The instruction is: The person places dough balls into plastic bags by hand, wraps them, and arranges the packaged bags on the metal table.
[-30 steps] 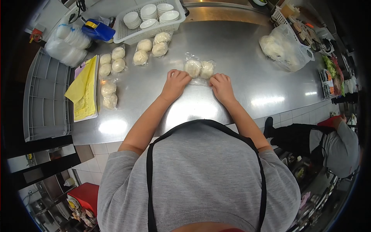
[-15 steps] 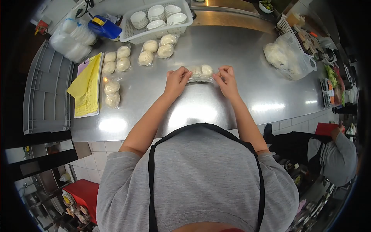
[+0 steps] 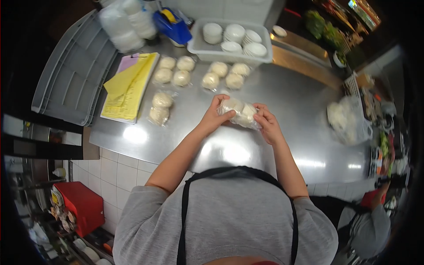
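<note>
Two pale round dough pieces in a clear plastic bag (image 3: 240, 112) are held between my hands over the steel counter. My left hand (image 3: 216, 115) grips the bag's left end, thumb on top. On the right end, my right hand (image 3: 267, 124) has its fingers and thumb closed round the plastic. Similar bagged pairs lie farther back: one pair (image 3: 238, 75), another beside it (image 3: 215, 75), and two more (image 3: 184, 71) (image 3: 165, 70) to the left. A further bagged pair (image 3: 160, 108) lies nearer, left of my hands.
A white basket (image 3: 198, 54) holds stacked small dishes at the back. Yellow papers (image 3: 128, 90) and a grey crate (image 3: 66, 70) are at the left. A plastic bag of pale items (image 3: 346, 119) sits right. A person (image 3: 369, 229) stands at the lower right.
Both hands have closed round the ends of the bagged pair, which is now raised and tilted. The camera view has turned, so the counter and its objects appear shifted.
</note>
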### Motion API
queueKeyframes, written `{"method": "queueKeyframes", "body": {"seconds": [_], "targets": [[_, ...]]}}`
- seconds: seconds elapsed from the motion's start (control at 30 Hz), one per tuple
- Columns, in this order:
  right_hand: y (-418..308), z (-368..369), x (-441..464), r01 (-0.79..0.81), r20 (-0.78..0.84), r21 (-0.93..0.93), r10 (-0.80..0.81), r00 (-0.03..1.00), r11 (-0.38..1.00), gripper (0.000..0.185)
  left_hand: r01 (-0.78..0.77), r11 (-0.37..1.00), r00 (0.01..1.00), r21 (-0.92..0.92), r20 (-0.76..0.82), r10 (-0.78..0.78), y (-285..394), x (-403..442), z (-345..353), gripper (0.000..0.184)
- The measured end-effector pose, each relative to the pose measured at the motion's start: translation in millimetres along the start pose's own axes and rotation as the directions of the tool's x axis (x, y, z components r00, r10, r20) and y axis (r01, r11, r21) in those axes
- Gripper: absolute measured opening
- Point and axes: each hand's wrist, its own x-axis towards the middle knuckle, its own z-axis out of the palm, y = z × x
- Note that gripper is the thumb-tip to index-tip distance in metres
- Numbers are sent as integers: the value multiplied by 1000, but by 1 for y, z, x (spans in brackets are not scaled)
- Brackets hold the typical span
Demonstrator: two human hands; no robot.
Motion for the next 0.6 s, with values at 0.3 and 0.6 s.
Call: {"method": "queueKeyframes", "body": {"seconds": [0.3, 0.6], "targets": [[-93, 98, 214, 146, 186, -428, -71, 980, 892, 47, -169, 962, 902, -216, -427, 63, 64, -11, -104, 20], [-80, 190, 381, 62, 133, -690, 43, 990, 722, 48, -213, 956, 785, -202, -618, 44, 58, -45, -155, 18]]}}
